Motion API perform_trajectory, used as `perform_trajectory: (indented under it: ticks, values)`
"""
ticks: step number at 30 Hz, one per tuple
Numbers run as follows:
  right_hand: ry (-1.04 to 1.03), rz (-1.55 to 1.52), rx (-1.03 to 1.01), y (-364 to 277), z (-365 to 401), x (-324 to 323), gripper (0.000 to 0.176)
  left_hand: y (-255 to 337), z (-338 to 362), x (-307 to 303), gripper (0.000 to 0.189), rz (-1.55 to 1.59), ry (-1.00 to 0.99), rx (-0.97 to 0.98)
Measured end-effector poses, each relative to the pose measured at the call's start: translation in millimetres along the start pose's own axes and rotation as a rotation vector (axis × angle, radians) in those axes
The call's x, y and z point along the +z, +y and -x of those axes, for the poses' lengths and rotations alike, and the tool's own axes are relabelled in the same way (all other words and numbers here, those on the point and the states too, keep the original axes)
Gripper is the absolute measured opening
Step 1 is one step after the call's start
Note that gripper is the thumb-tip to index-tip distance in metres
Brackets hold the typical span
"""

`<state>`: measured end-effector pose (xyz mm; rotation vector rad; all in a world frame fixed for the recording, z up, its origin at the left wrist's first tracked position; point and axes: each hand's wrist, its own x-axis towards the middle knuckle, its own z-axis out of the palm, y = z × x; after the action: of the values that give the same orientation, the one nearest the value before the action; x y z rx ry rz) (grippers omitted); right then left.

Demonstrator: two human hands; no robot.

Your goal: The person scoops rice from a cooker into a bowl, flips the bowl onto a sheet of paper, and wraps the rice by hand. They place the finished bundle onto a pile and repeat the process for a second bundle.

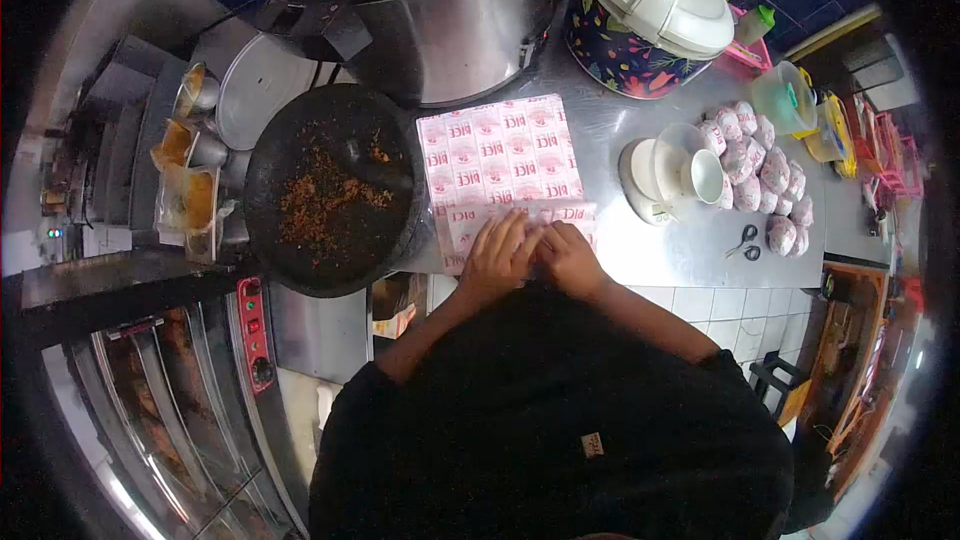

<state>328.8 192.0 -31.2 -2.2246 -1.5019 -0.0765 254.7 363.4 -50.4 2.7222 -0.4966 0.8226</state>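
A stack of white wrapping paper (500, 150) printed in red with "RICE" lies on the steel counter, its near part folded or lifted in front of me. My left hand (497, 255) is on this near part, fingers bent over the paper and gripping it. Close beside it, my right hand (572, 258) is closed, its fingers curled on the same paper edge. Whatever may lie under the fingers is hidden. Left of the paper stands a dark wok (335, 270) with brown crumbly food (325, 198) in it.
A large rice cooker (450, 45) holding reddish rice stands behind. At the right are a patterned food container (640, 50), a white scale (640, 180) with bowls, several wrapped bundles (745, 155) and black scissors (745, 240). Small containers (190, 190) sit left of the wok.
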Motion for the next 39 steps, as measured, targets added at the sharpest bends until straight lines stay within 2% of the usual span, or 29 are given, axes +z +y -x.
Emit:
perform_trajectory:
  ticks: [2,4,6,9,12,14,16,17,18,19,20,21,23,25,26,28,29,30,31,32,33,34,36,38,39]
  values:
    - [-0.002,-0.029,0.038,-2.7,-0.7,-8.9,0.034,-6.6,4.0,-2.1,0.04,0.05,-0.23,-0.107]
    - [-0.005,-0.056,0.077,3.8,4.4,-10.0,0.039,-11.7,15.1,-1.9,0.041,0.068,-0.228,-0.098]
    - [-0.145,-0.16,0.071,25.7,20.4,-4.1,0.048,-14.8,25.9,-2.6,0.042,0.089,-0.226,-0.094]
    - [-0.143,-0.182,0.028,43.8,33.9,3.4,0.056,-22.1,46.7,3.7,0.043,0.129,-0.24,-0.19]
    - [-0.121,-0.156,-0.032,58.2,36.2,9.4,0.045,-33.0,52.0,0.8,0.04,0.075,-0.299,-0.16]
    - [-0.099,-0.129,-0.069,62.0,32.6,9.1,0.039,-40.1,48.9,-6.4,0.037,0.242,-0.361,-0.217]
    - [-0.111,-0.213,0.019,63.0,25.2,6.5,0.027,-52.1,50.9,2.4,0.037,0.3,-0.387,-0.249]
    - [-0.112,-0.216,0.015,63.0,16.7,-0.6,0.027,-57.4,50.4,6.7,0.037,0.36,-0.415,-0.28]
    - [-0.238,-0.294,0.13,62.7,5.4,-11.0,0.022,-60.3,45.2,5.4,0.03,0.409,-0.466,-0.369]
    - [-0.363,-0.371,0.246,63.9,-3.7,-15.5,0.018,-64.0,40.9,5.9,0.03,0.408,-0.466,-0.373]
    - [-0.257,-0.476,0.202,65.4,-8.9,-13.0,0.016,-67.4,35.5,5.6,0.031,0.488,-0.475,-0.433]
    - [-0.257,-0.477,0.202,66.7,-15.7,-10.3,0.016,-70.7,29.9,5.5,0.032,0.568,-0.483,-0.492]
    - [-0.393,-0.607,0.382,69.8,-28.6,-5.2,0.018,-73.1,12.7,2.1,0.028,0.644,-0.43,-0.495]
    - [-0.416,-0.681,0.346,75.2,-34.4,-0.6,0.021,-73.3,-7.1,-3.3,0.02,0.6,-0.509,-0.725]
    - [-0.473,-0.657,0.389,75.9,-37.5,1.2,0.025,-73.3,-14.3,-0.8,0.02,0.601,-0.509,-0.727]
    - [-0.528,-0.63,0.43,72.5,-47.0,3.1,0.03,-73.8,-30.2,8.4,0.016,0.338,-0.651,-0.724]
    - [-0.53,-0.479,0.525,67.5,-53.3,1.9,0.033,-69.8,-44.3,11.3,0.016,0.338,-0.651,-0.726]
    - [-0.529,-0.325,0.617,65.4,-56.6,0.1,0.037,-63.9,-60.8,14.7,0.015,0.131,-0.756,-0.655]
    - [-0.53,-0.322,0.616,68.4,-56.3,-3.0,0.037,-59.2,-71.3,15.2,0.014,-0.077,-0.853,-0.578]
    - [-0.509,-0.131,0.466,72.9,-54.1,-6.7,0.035,-57.2,-61.4,25.2,0.012,-0.151,-0.672,-0.375]
    - [-0.481,0.059,0.314,75.8,-53.3,-9.1,0.034,-51.9,-58.9,28.7,0.012,-0.151,-0.67,-0.373]
    - [-0.481,0.06,0.315,75.2,-53.1,-8.1,0.034,-45.3,-56.1,32.2,0.01,-0.161,-0.654,-0.383]
    - [-0.357,0.044,0.213,70.2,-49.7,-1.4,0.015,-40.6,-53.4,29.3,0.008,-0.17,-0.64,-0.393]
    - [-0.307,0.025,0.243,63.9,-35.1,16.0,0.011,-47.3,-46.4,19.7,0.01,-0.08,-0.738,-0.573]
    - [-0.257,0.007,0.274,52.0,-32.9,13.4,0.008,-51.2,-36.4,15.5,0.01,-0.081,-0.741,-0.572]
